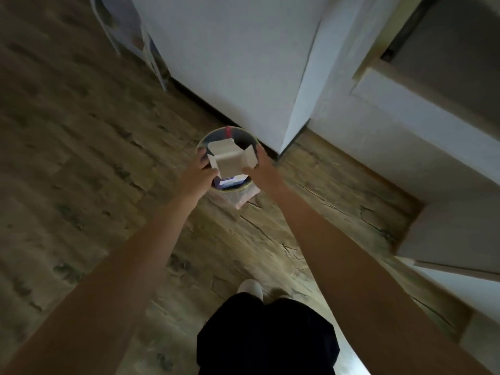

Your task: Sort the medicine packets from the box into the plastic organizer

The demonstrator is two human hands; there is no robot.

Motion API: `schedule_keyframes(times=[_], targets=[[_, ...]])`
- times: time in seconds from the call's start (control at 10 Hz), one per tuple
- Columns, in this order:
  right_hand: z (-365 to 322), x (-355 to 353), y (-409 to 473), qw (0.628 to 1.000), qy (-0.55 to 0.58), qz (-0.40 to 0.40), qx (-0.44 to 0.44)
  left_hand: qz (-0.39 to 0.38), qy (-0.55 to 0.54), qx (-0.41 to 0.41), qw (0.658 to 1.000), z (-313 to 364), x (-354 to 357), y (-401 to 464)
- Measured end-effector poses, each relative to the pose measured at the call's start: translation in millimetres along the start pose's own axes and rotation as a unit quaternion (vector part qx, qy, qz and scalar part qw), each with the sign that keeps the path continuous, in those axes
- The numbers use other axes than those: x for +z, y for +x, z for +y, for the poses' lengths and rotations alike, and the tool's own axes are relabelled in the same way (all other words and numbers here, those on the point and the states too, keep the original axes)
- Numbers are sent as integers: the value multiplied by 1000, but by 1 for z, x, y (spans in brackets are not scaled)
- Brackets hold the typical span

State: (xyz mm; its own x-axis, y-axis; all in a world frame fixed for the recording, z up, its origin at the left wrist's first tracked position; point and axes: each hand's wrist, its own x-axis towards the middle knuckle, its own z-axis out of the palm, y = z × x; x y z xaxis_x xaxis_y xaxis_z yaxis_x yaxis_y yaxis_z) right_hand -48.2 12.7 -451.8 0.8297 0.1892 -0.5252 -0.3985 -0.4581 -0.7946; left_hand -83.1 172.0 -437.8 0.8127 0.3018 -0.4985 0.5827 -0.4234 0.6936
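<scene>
Both arms stretch forward and down over a round waste bin (203, 142) standing on the wooden floor. Between the hands sits a small cardboard box (230, 161) with its flaps spread open, held right above the bin's mouth. My left hand (198, 171) grips the box's left side. My right hand (261, 169) grips its right flap and side. A purple-and-white packet or carton (230, 182) shows just under the box, inside the bin. The plastic organizer is not in view.
A white cabinet (235, 63) rises just behind the bin. White furniture with a wooden ledge (405, 136) fills the right side. Wooden floor (81, 158) spreads to the left and around my feet (250, 288). A clear bag liner (240, 198) hangs over the bin's near edge.
</scene>
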Motion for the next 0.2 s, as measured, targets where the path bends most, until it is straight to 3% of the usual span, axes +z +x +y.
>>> schedule_keyframes(times=[0.2], targets=[[-28,-25,-45,998,-49,-1,-46,-42,89,13,995,39,-16,-48]])
